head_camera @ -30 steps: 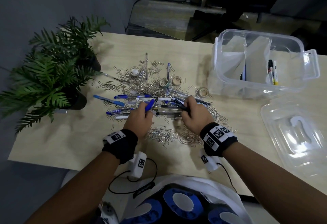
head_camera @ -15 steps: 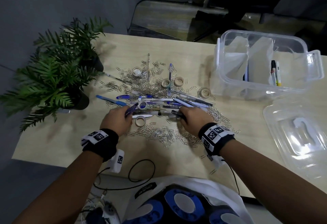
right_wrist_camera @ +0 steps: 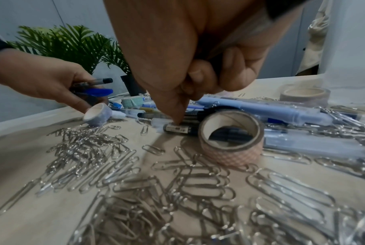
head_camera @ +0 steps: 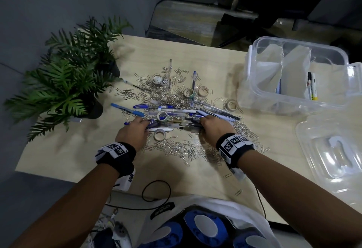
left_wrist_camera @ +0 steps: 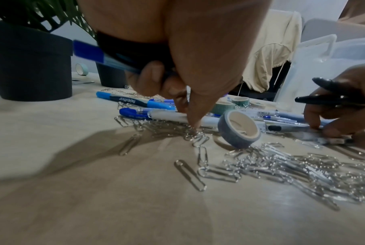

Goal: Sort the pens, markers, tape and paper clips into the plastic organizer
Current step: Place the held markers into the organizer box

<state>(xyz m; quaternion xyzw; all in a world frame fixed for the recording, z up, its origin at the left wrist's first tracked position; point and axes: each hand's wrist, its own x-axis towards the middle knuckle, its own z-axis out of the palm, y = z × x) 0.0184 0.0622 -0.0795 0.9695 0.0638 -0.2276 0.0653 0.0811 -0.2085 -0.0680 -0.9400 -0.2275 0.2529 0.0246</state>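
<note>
Pale wooden bench (head_camera: 82, 150): heap of blue and black pens (head_camera: 182, 116), washi tape rolls (head_camera: 159, 134), scattered silver paper clips (head_camera: 184, 151). Left hand (head_camera: 135, 132) curled round several blue-capped pens (left_wrist_camera: 89, 52), thumb tip down on a white pen (left_wrist_camera: 168, 116). Right hand (head_camera: 214, 130) gripping black pens (left_wrist_camera: 323, 99), fingertip on another. Clear plastic organizer (head_camera: 297, 106) far right, markers (head_camera: 311, 87) inside; its lid (head_camera: 333, 150) lies beside it

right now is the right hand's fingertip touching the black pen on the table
Touching. The right wrist view shows a fingertip of the right hand pressed on the labelled barrel of the black pen, no gap.
</note>
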